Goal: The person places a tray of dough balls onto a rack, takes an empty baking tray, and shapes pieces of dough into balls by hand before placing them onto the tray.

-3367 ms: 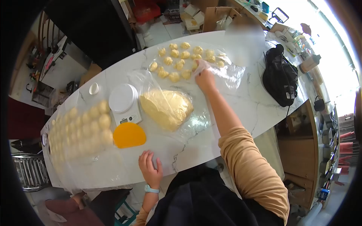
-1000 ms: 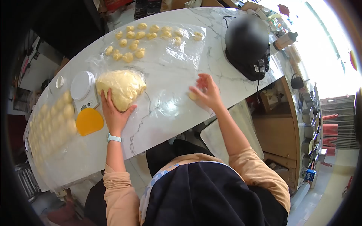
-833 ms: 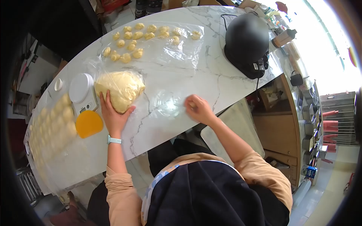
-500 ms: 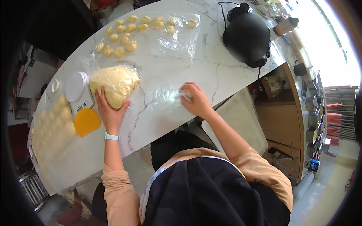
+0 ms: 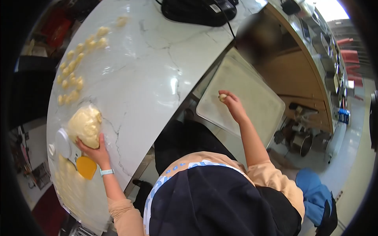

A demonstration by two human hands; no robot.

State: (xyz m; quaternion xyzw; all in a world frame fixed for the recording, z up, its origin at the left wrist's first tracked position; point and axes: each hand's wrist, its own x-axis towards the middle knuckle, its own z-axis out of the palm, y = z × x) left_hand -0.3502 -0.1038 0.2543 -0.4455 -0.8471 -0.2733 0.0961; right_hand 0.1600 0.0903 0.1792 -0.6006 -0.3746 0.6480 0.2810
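My left hand (image 5: 93, 151) lies against the near side of a large pale-yellow lump of dough (image 5: 85, 124), its thumb and fingers spread around the edge. Clear plastic seems to lie around part of the lump. Between the thumb and fingers of my right hand (image 5: 235, 107) is a small dough ball (image 5: 223, 97). That hand hovers above a big pale rectangular tray (image 5: 248, 84) beside the marble-patterned table (image 5: 138, 86). Several small dough pieces (image 5: 71, 66) sit on the far left of the tabletop.
A yellow dough scraper (image 5: 86, 168) and a white kitchen scale (image 5: 63, 144) are near my left hand. Plastic-covered dough pieces (image 5: 76, 194) lie at the lower left. A black appliance (image 5: 197, 11) stands at the back, and a wooden cabinet (image 5: 293, 74) rises to the right of the tray.
My right hand has moved from the tabletop out over the tray with the small dough ball. The view has turned right. My left hand stays on the large lump.
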